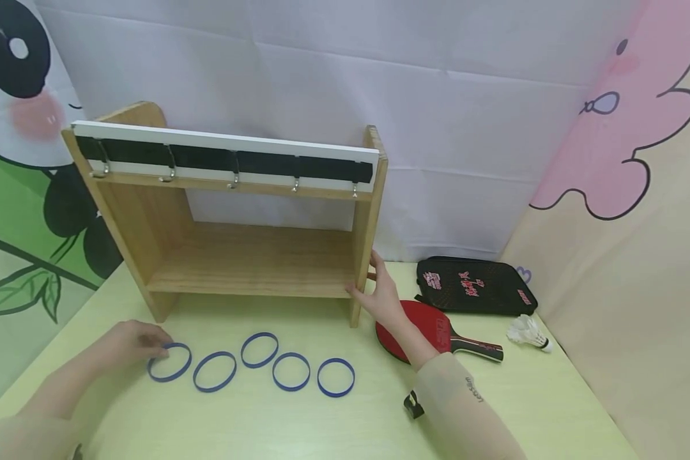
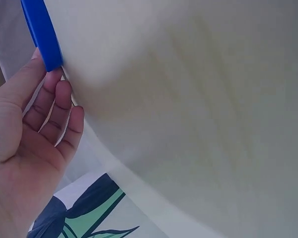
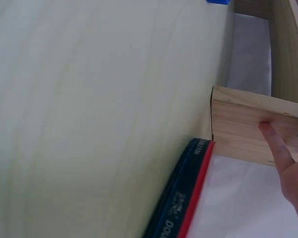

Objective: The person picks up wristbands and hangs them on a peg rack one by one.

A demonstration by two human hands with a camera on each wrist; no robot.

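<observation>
In the head view, my left hand [image 1: 129, 345] is at the left end of a loose group of blue rings on the table. Thumb and fingertips pinch the edge of the leftmost blue ring [image 1: 188, 364], tilted upright in the left wrist view. Several more blue rings, such as the rightmost ring [image 1: 353, 383], lie to its right. My right hand [image 1: 388, 300] grips the right side panel of a wooden shelf [image 1: 253, 259], its thumb at the front edge. The right wrist view shows one finger against the wooden panel [image 3: 238, 131].
A white and black strip with several metal hooks [image 1: 234, 179] runs across the shelf's upper front. Right of the shelf are a red table tennis bat [image 1: 422, 319], partly under my right forearm, a black case [image 1: 471, 287] and a shuttlecock [image 1: 526, 332]. Cloth walls [image 1: 466, 140] stand behind.
</observation>
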